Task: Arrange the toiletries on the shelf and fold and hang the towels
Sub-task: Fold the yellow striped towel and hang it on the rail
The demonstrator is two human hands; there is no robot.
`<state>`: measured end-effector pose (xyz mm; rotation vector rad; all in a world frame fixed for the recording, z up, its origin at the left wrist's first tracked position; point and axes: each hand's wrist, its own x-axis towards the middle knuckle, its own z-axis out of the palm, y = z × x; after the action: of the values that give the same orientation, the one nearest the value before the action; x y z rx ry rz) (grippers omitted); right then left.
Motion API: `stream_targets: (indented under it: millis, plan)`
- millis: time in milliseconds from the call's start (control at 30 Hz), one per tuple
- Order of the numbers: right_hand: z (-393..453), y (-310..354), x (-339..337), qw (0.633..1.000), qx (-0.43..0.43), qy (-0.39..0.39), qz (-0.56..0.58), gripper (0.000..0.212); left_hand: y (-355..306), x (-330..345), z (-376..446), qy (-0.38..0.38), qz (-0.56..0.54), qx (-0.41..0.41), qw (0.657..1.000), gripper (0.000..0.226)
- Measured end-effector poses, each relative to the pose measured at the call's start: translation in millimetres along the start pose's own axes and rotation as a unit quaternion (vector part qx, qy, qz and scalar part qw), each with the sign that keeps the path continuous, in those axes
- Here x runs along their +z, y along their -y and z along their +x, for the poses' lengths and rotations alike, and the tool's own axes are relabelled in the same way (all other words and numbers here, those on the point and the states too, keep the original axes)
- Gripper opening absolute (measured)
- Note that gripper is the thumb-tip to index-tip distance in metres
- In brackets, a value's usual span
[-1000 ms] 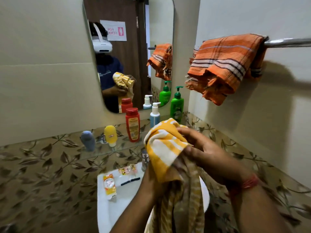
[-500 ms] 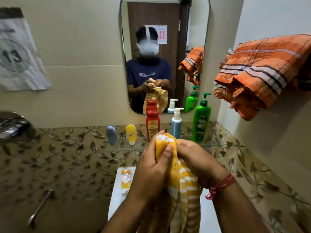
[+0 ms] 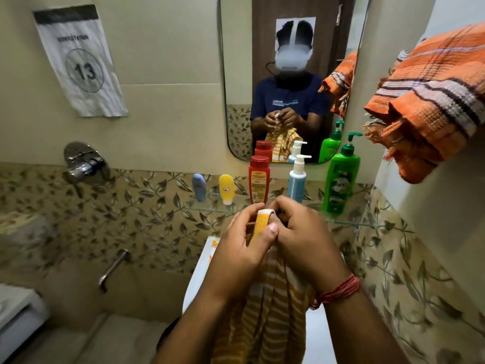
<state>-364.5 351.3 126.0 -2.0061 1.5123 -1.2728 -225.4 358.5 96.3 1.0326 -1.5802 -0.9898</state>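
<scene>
Change: both hands have bunched the yellow towel tighter than half a second ago, so only a small bit of its top now peeks out between them.
Left hand: its fingers and thumb curl round the top fold of the yellow towel and pinch it.
Right hand: its fingers curl round the same fold from the other side, touching the left hand. A red thread band sits on this wrist.
Yellow towel: it hangs down from both hands, in front of the glass shelf and over the white sink.
Orange towel: it hangs high on the right wall, well apart from the hands.
On the glass shelf, left to right: a blue tube, a yellow tube, a red bottle, a blue and white pump bottle and a green pump bottle, all standing up in a row.
Mirror: it hangs above the shelf and shows the person holding the towel.
Wall: a paper sign with the number 13 hangs at the top left, and a shiny tap knob sits below it.
</scene>
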Motion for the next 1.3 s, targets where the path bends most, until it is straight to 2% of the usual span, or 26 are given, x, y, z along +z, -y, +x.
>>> stream_targets:
  millis: [133,233,300,433,567,633,733,800,833,933,1000,1067,1100,1133,1167,1200,1233,1300]
  plan:
    - [-1,1,-8,0.996,0.050,0.075,0.007,0.021,-1,0,-3,-0.025,0.077,0.066,0.995,0.041]
    - [-3,3,-15,0.994,0.060,0.090,-0.012,0.029,8,4,-3,-0.032,0.172,0.079,0.981,0.048]
    - [-4,4,-21,0.994,0.066,0.087,-0.010,0.032,20,3,-1,-0.057,0.196,0.067,0.977,0.050]
    - [-4,-1,-42,0.993,0.079,0.067,0.061,0.031,46,-13,10,-0.119,0.197,0.026,0.973,0.036]
    - [-6,-9,-61,0.974,0.100,-0.009,0.205,0.026,53,-31,11,-0.167,0.137,-0.011,0.976,0.035]
    - [-7,-8,-63,0.970,0.062,-0.032,0.232,0.024,39,-30,10,-0.136,0.086,0.024,0.987,0.028]
    - [-5,0,-51,0.981,0.041,0.028,0.189,0.027,7,-16,14,-0.064,0.040,0.091,0.993,0.016]
    - [-5,5,-32,0.963,0.069,0.066,0.250,0.032,-8,-12,21,-0.049,0.041,0.124,0.990,0.010]
    - [-5,8,-24,0.955,0.086,0.054,0.278,0.032,-11,-14,26,-0.051,0.046,0.134,0.989,0.009]
    - [-3,12,-30,0.920,0.142,-0.055,0.362,0.030,4,-34,36,-0.018,0.108,0.108,0.988,0.019]
    - [0,9,-50,0.879,0.175,-0.114,0.429,0.033,24,-49,35,0.034,0.157,0.049,0.986,0.026]
    - [1,8,-62,0.798,0.201,-0.119,0.556,0.037,44,-59,31,0.055,0.188,0.012,0.981,0.028]
    - [2,7,-65,0.797,0.189,-0.127,0.559,0.034,50,-62,30,0.050,0.202,0.007,0.978,0.030]
    - [3,6,-65,0.842,0.165,-0.142,0.494,0.027,52,-63,30,0.041,0.209,0.008,0.977,0.032]
    - [3,9,-63,0.902,0.136,-0.128,0.389,0.019,51,-62,32,0.031,0.197,0.014,0.980,0.030]
    - [3,11,-59,0.950,0.106,-0.079,0.282,0.016,44,-60,34,0.025,0.159,0.024,0.987,0.028]
    - [4,17,-50,0.977,0.085,0.003,0.195,0.021,36,-56,37,0.029,0.116,0.034,0.992,0.026]
    - [7,21,-29,0.985,0.068,0.154,0.043,0.032,16,-48,43,0.063,0.081,0.065,0.993,0.024]
